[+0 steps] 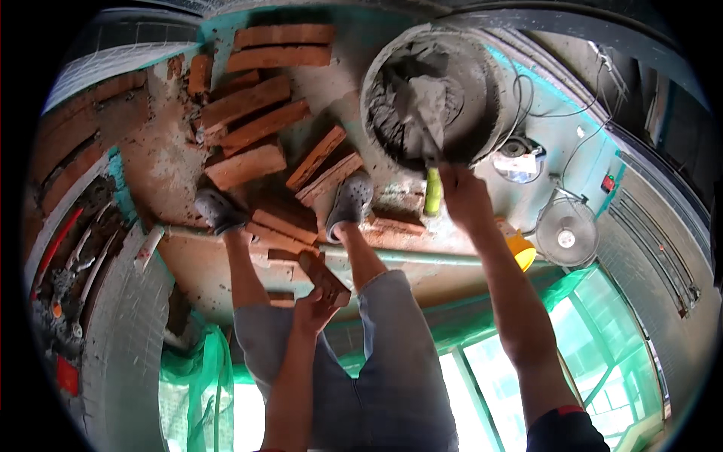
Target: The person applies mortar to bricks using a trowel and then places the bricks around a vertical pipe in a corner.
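My left hand (315, 307) is closed around a reddish brick (324, 279), held above my lap between my knees. My right hand (463, 197) reaches forward and grips a trowel by its yellow-green handle (433, 193). The trowel's blade dips into grey mortar (384, 120) inside a large round bucket (489, 113); blur and mortar make the blade's edge hard to tell. Loose bricks (248, 102) lie in a heap on the floor left of the bucket, and more bricks (282, 226) rest between my feet.
Grey clogs (351, 203) are on my feet, close to the bricks. Right of the bucket sit a round fan-like thing (566, 235), a yellow container (520, 250) and loose cables (520, 98). Green netting (207, 369) hangs by the windows. Tools (56, 252) lie on a ledge at left.
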Demonstrator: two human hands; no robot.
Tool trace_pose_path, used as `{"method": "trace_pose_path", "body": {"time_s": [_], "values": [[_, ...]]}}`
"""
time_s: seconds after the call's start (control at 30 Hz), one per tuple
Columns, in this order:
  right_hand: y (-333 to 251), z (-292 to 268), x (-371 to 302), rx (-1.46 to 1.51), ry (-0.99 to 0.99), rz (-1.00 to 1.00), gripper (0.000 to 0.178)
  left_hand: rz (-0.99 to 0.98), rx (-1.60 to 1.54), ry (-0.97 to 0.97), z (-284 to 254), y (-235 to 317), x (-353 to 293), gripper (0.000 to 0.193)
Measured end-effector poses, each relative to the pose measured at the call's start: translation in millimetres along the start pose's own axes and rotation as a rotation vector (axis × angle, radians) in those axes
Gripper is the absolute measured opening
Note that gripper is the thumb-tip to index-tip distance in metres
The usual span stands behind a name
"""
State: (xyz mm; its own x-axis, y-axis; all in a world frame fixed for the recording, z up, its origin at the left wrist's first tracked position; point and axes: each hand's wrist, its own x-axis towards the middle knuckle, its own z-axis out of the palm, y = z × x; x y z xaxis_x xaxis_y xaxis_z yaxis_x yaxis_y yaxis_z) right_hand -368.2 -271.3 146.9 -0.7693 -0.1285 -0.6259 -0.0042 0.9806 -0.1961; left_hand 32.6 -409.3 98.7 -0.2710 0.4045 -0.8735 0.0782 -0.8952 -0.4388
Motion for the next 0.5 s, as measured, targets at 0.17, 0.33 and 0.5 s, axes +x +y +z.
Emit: {"method": "trace_pose_path", "body": {"time_s": [0.17,0.33,0.5], "values": [[30,-15,16,0.347,-0.283,0.108,0.050,-0.012,0.291,-0.345,87,20,-67,0.085],[50,-42,16,0.633,-0.487,0.249,0.046,-0.058,0.522,-0.731,138,29,-147,0.094],[66,-54,-26,0.878,-0.515,0.298,0.044,0.330,0.919,-0.373,225,57,-195,0.070]]}}
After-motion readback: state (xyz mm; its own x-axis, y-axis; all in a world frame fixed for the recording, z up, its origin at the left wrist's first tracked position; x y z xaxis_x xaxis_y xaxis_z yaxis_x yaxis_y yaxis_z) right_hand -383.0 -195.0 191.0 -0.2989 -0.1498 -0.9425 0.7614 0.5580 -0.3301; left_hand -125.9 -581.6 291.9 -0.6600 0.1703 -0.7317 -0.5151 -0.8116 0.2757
